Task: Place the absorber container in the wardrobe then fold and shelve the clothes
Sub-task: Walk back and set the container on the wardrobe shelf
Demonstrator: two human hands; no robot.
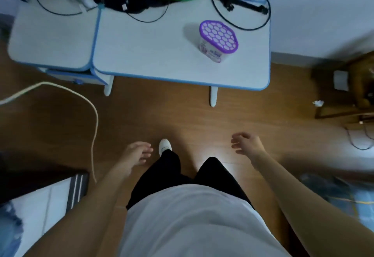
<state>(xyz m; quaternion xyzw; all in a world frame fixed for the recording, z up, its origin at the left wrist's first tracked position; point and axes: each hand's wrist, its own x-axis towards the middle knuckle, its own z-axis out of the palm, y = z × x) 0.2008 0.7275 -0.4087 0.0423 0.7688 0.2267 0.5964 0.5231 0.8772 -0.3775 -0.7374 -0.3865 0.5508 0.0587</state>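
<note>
1. Your left hand (139, 152) hangs over the floor (182, 115) with its fingers relaxed, holding nothing.
2. Your right hand (245, 144) is also free, its fingers loosely curled, well apart from the left.
3. Wood floor stretches from both hands to the worktop's (151, 54) near edge.
4. The container (218, 41) stands upright on the worktop, near its right edge and back from the front edge.
5. Black cables (242, 28) loop just behind the container, and a pale cord (97, 121) curves across the floor on your left.
</note>
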